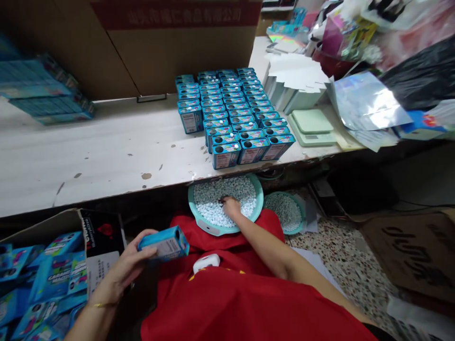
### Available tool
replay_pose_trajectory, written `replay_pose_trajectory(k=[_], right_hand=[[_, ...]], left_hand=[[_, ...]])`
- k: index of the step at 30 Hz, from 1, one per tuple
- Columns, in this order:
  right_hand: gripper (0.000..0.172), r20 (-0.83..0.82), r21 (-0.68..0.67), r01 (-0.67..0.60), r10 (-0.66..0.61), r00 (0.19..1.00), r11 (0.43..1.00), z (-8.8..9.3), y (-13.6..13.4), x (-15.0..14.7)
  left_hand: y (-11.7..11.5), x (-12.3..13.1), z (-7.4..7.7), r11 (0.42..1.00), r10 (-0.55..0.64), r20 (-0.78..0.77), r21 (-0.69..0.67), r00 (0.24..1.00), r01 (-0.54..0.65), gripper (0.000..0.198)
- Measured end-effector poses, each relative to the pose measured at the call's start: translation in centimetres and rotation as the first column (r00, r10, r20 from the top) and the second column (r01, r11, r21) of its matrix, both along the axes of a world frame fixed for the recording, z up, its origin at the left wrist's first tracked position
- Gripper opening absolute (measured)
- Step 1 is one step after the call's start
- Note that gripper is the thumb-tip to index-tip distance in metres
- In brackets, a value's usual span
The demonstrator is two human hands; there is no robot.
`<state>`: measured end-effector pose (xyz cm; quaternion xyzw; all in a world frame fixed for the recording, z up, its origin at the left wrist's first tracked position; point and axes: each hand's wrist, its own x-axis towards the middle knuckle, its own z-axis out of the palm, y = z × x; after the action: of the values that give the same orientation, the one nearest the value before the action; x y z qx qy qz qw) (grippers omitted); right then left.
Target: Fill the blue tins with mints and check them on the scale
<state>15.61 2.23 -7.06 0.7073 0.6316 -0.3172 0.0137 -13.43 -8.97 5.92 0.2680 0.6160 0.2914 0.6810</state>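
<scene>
My left hand (132,263) grips a small blue box (164,243) sideways, just above my red shirt. My right hand (231,207) reaches down into a teal bowl (209,228) full of small white candies on my lap, fingers curled among them. What the fingers hold is hidden. On the white table edge (106,156) above the bowl stand several rows of upright blue boxes (231,111), some with a white candy on top.
A cardboard carton (95,232) of flat blue boxes sits at lower left. A second teal bowl (286,210) lies on the floor to the right. A pale green scale (313,127), white folded cartons (295,80) and foil bags (366,102) crowd the table's right side.
</scene>
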Motion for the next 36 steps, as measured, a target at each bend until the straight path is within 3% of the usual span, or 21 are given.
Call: replay_pose_trajectory(k=[3, 8, 14, 17, 23, 29, 32, 36], right_hand=[[0.032, -0.092, 0.059, 0.012, -0.007, 0.996, 0.998, -0.3, 0.3, 0.9], [0.027, -0.210, 0.152, 0.011, 0.021, 0.977, 0.988, 1.4, 0.7, 4.2], [0.023, -0.267, 0.312, 0.006, 0.081, 0.960, 0.950, 6.8, 1.2, 8.8], [0.023, -0.257, 0.364, -0.084, 0.187, 0.948, 0.928, 9.8, 1.4, 9.8], [0.031, -0.057, 0.320, -0.344, 0.381, 0.923, 0.882, 14.3, 2.2, 8.9], [0.030, 0.234, 0.230, -0.546, 0.499, 0.835, 0.806, 18.6, 2.8, 6.6], [0.029, 0.319, 0.220, -0.608, 0.532, 0.784, 0.763, 20.0, 2.5, 5.1], [0.026, 0.340, 0.272, -0.653, 0.564, 0.752, 0.707, 21.0, 1.6, 3.5]], left_hand=[[1.9, 2.6, -1.5, 0.991, 0.091, 0.134, 0.087, 0.987, -0.103, 0.045], [5.0, 6.2, -3.6, 0.975, 0.040, 0.148, 0.211, 0.988, -0.071, 0.054], [7.2, 8.5, -6.0, 0.945, 0.027, 0.112, 0.322, 0.993, -0.062, 0.058], [7.8, 10.0, -6.9, 0.934, 0.016, 0.095, 0.354, 0.995, -0.049, 0.058], [8.2, 12.1, -7.3, 0.894, -0.047, 0.041, 0.448, 0.998, 0.023, 0.052], [8.5, 12.0, -7.0, 0.848, -0.104, -0.101, 0.511, 0.989, 0.141, 0.055], [8.6, 11.8, -7.0, 0.817, -0.136, -0.223, 0.526, 0.965, 0.236, 0.049], [8.8, 11.9, -7.7, 0.825, -0.102, -0.235, 0.523, 0.967, 0.214, 0.046]])
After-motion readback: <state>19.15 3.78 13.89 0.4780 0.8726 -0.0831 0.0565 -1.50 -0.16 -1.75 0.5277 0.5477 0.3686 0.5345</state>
